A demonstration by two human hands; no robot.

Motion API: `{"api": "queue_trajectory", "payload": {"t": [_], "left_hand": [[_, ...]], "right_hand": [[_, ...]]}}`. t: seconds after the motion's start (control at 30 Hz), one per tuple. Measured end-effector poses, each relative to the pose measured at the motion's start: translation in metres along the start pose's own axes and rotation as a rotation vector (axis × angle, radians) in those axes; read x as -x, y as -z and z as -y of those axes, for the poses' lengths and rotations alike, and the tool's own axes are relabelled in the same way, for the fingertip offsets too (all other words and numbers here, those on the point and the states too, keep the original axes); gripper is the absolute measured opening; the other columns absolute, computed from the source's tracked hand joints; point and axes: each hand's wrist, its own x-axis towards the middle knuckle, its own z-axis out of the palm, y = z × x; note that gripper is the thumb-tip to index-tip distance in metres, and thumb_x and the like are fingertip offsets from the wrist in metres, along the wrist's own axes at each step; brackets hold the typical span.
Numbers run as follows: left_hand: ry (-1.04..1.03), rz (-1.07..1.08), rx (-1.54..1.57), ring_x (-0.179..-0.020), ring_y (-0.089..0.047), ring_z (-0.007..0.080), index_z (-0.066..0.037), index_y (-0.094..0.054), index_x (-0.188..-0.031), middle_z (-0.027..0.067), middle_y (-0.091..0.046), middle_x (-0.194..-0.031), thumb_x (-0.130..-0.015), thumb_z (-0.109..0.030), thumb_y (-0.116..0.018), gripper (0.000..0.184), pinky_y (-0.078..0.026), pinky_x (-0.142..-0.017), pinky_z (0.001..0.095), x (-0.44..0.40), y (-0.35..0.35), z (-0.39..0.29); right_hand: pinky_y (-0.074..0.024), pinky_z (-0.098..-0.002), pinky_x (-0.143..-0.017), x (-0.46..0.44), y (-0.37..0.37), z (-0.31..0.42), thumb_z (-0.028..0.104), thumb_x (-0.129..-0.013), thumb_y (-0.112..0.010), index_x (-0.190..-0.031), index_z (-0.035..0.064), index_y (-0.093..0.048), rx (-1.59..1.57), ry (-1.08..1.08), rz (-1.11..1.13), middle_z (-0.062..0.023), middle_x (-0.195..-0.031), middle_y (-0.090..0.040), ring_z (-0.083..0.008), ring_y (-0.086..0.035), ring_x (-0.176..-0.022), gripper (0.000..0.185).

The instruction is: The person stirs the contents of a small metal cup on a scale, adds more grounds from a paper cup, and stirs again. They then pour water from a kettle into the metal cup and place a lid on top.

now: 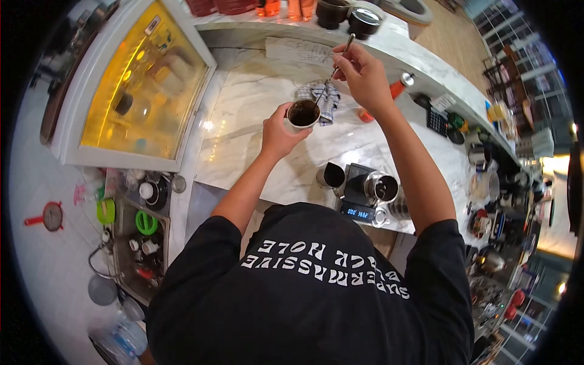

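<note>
My left hand (278,135) is wrapped round a pale cup (314,123) with dark contents, held above the marble counter. My right hand (364,73) pinches the upper part of a long thin metal spoon (323,92). The spoon slants down, its lower end inside the cup and hidden by the rim. Just behind the cup a checked cloth (329,103) lies crumpled. Closer to my body stands a black pitcher (331,175), beside a digital scale (357,211) with a lit display. A metal vessel (384,188) with dark contents rests on the scale.
A glass-fronted cabinet (143,85) with yellow light stands at the left. Below it is a sink (125,243) holding utensils. Along the back runs a raised ledge (420,67) with jars on it. A red bottle (399,86) and a calculator (437,120) are to the right.
</note>
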Motion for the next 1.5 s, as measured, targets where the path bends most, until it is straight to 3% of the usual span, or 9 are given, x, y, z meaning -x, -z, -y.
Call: {"api": "queue_trajectory", "payload": {"t": [0.23, 0.63, 0.73, 0.83, 0.93, 1.03, 1.23, 1.33, 1.5], "left_hand": [[0.123, -0.174, -0.134, -0.109, -0.065, 0.0279, -0.01, -0.059, -0.126, 0.0098, -0.068, -0.117, -0.064, -0.03, -0.091, 0.073, -0.047, -0.093, 0.0439, -0.04, -0.014, 0.06], [0.161, -0.405, -0.107, -0.109, -0.063, 0.0321, -0.007, -0.057, -0.127, 0.0116, -0.064, -0.117, -0.065, -0.017, -0.092, 0.072, -0.049, -0.093, 0.0434, -0.068, -0.033, 0.091], [0.102, -0.433, -0.098, -0.109, -0.061, 0.0334, -0.005, -0.056, -0.128, 0.0137, -0.063, -0.118, -0.066, -0.012, -0.091, 0.072, -0.05, -0.094, 0.0429, -0.076, -0.038, 0.099], [0.122, -0.465, -0.049, -0.113, -0.06, 0.0334, -0.005, -0.055, -0.128, 0.0151, -0.061, -0.118, -0.067, -0.01, -0.091, 0.071, -0.051, -0.094, 0.0427, -0.084, -0.045, 0.102], [0.178, -0.462, 0.099, -0.115, -0.059, 0.0321, -0.005, -0.054, -0.13, 0.0154, -0.059, -0.119, -0.068, -0.01, -0.091, 0.073, -0.052, -0.092, 0.0417, -0.089, -0.055, 0.112], [0.157, -0.481, 0.115, -0.113, -0.06, 0.0303, -0.004, -0.053, -0.132, 0.0148, -0.059, -0.119, -0.068, -0.009, -0.091, 0.075, -0.052, -0.091, 0.0398, -0.089, -0.057, 0.108], [0.184, -0.408, 0.031, -0.109, -0.061, 0.0294, -0.004, -0.052, -0.133, 0.0138, -0.059, -0.119, -0.07, -0.01, -0.09, 0.074, -0.052, -0.087, 0.039, -0.083, -0.051, 0.114], [0.171, -0.389, 0.025, -0.108, -0.061, 0.0295, -0.004, -0.052, -0.133, 0.0137, -0.059, -0.119, -0.069, -0.011, -0.09, 0.075, -0.052, -0.087, 0.0392, -0.083, -0.05, 0.114], [0.18, -0.389, 0.003, -0.109, -0.06, 0.0294, -0.004, -0.051, -0.134, 0.0137, -0.059, -0.119, -0.069, -0.009, -0.09, 0.077, -0.051, -0.088, 0.0389, -0.082, -0.051, 0.115]], "right_hand": [[-0.0537, -0.0285, -0.061, -0.07, -0.054, -0.056, 0.014, -0.096, -0.067, -0.107, -0.0013, -0.069, 0.007, -0.056, -0.047, -0.0083, -0.08, -0.07, -0.0135, -0.069, -0.065, 0.02], [-0.0526, -0.0277, -0.062, -0.126, -0.092, -0.105, 0.024, -0.096, -0.068, -0.104, -0.0039, -0.072, 0.175, -0.148, -0.015, -0.0096, -0.081, -0.072, -0.0132, -0.069, -0.065, 0.029], [-0.0548, -0.0381, -0.071, -0.131, -0.096, -0.109, 0.029, -0.093, -0.069, -0.102, 0.0007, -0.076, 0.066, -0.186, -0.005, -0.017, -0.081, -0.074, -0.0273, -0.072, -0.072, 0.03], [-0.0551, -0.0404, -0.075, -0.137, -0.099, -0.113, 0.029, -0.092, -0.069, -0.103, 0.001, -0.076, 0.13, -0.139, -0.011, -0.019, -0.084, -0.074, -0.032, -0.073, -0.077, 0.031], [-0.055, -0.0424, -0.077, -0.135, -0.102, -0.119, 0.031, -0.092, -0.069, -0.103, 0.002, -0.076, 0.193, -0.115, -0.046, -0.0202, -0.087, -0.074, -0.035, -0.073, -0.081, 0.032], [-0.0532, -0.0317, -0.064, -0.132, -0.106, -0.134, 0.03, -0.095, -0.069, -0.102, -0.0021, -0.074, 0.246, -0.095, -0.069, -0.0121, -0.075, -0.072, -0.017, -0.071, -0.065, 0.033], [-0.0532, -0.0351, -0.066, -0.13, -0.102, -0.124, 0.034, -0.095, -0.067, -0.1, 0.0021, -0.076, 0.304, -0.139, -0.029, -0.0127, -0.076, -0.071, -0.0208, -0.07, -0.064, 0.034], [-0.0548, -0.043, -0.076, -0.128, -0.104, -0.119, 0.035, -0.092, -0.068, -0.102, 0.0067, -0.078, 0.308, -0.14, -0.038, -0.0181, -0.09, -0.075, -0.0359, -0.072, -0.082, 0.031], [-0.0548, -0.0435, -0.076, -0.129, -0.113, -0.134, 0.032, -0.091, -0.07, -0.111, 0.0048, -0.074, 0.203, -0.181, -0.02, -0.0182, -0.086, -0.074, -0.0347, -0.072, -0.082, 0.034]]}}
